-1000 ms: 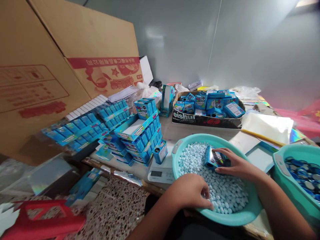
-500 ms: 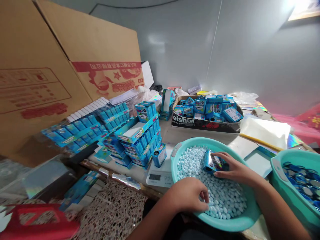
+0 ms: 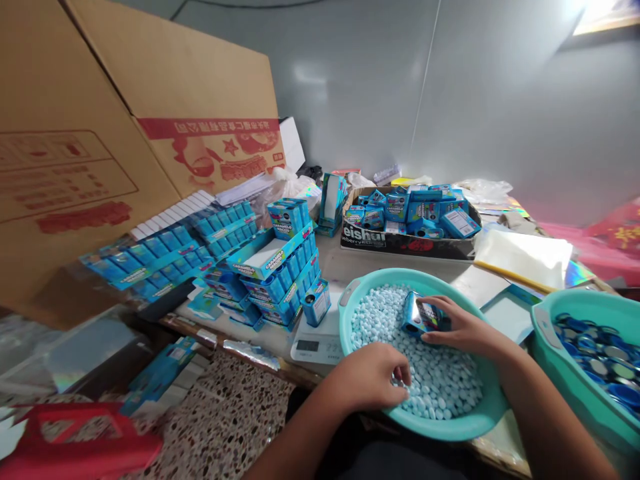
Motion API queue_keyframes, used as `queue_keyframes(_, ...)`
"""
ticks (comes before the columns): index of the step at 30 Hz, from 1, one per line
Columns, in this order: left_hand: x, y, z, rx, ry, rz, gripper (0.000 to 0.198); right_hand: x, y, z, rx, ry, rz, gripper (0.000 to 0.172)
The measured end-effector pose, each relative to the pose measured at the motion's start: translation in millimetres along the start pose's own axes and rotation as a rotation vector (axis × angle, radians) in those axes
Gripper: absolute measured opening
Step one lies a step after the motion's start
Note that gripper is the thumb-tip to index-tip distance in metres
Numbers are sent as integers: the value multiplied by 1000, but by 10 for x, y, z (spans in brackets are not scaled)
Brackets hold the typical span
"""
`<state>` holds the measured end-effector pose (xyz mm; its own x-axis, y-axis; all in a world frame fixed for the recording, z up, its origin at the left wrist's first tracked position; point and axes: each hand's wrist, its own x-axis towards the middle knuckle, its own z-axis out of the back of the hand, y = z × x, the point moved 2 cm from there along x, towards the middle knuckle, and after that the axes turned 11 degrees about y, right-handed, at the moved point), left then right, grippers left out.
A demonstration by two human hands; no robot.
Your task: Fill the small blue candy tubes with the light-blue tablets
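A turquoise basin [image 3: 453, 432] holds a heap of pale blue, tablet-like candies [image 3: 443, 380]. My right hand [image 3: 457, 327] grips a small blue candy box [image 3: 419, 313], thumb on the near side and fingers over the top. The box lies tilted on the candies, a round dark opening facing left. Over the basin's near left rim, my left hand [image 3: 377, 377] is closed, fingertips curled down on a few candies that show pale between them. A digital scale [image 3: 307, 347] sits left of the basin, with one upright blue box [image 3: 316, 303] on its edge.
Display trays [image 3: 280, 293] of blue boxes are stacked left of the scale, with more rows behind. A black carton [image 3: 385, 243] full of loose boxes stands at the back. Another basin [image 3: 550, 327] at right holds blue round lids. Large cardboard boxes [image 3: 210, 80] rise at left.
The view has shifted slightly, so everything sits a little higher and further left. Both hands keep nearly the same pose, the right one still on the box.
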<state>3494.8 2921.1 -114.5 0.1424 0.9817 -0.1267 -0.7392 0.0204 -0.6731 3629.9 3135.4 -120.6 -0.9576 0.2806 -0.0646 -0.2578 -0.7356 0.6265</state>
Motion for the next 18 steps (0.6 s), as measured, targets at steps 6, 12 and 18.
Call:
queue_keyframes(6, -23, 9, -20, -45, -61, -65, 16, -21, 6, 3, 11, -12, 11, 87)
queue_keyframes(12, -31, 2, -36, -35, -76, -63, 16, -33, 33, 14, 15, -1, -5, 86)
queue_keyframes(18, -41, -32, -15, -40, -96, -66, 15, -26, 27, 15, 13, 6, -4, 83)
